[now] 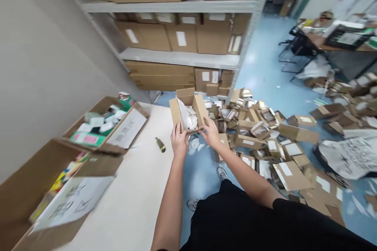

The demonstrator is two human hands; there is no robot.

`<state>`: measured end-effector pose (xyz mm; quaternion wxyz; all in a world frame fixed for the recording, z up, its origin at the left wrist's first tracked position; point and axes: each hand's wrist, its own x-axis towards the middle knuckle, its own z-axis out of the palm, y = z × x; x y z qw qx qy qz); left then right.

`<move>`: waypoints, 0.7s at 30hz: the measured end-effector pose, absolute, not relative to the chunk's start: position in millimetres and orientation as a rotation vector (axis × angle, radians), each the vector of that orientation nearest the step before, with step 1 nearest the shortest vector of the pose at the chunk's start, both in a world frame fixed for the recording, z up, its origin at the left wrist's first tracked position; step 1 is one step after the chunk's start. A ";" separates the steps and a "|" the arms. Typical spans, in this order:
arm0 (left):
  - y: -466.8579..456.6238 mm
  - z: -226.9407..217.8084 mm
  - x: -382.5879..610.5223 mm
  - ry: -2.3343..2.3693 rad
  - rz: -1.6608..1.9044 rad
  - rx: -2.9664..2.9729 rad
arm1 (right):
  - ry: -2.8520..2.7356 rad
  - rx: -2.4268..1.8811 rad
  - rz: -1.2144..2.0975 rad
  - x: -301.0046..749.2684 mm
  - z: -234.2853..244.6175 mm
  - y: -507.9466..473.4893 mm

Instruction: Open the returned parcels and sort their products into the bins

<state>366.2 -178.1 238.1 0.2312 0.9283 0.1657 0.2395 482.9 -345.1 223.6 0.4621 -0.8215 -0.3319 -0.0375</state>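
Between my two hands is a small cardboard box (200, 109) with its flaps up, held beyond the white table's right edge. Crumpled white paper (192, 118) lies inside it; whatever is under the paper is hidden. My left hand (179, 141) grips the box's near left corner, fingers bent against the flap. On the near right corner, my right hand (211, 132) is closed with its fingertips on the cardboard. A dark green and yellow box cutter (160, 144) rests on the white table (147, 180), left of my left hand.
Two larger cartons with handwritten sheets, one of small green and white boxes (126, 130) and one of colourful packs (63, 204), stand at the left. A metal shelf (176, 7) holds cartons ahead. Discarded boxes (265, 141) cover the floor at right, near a black chair (302, 45).
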 end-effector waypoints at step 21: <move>-406.5 251.0 697.3 -0.239 0.389 2.471 | -0.096 -2.149 -0.361 742.8 191.5 -644.5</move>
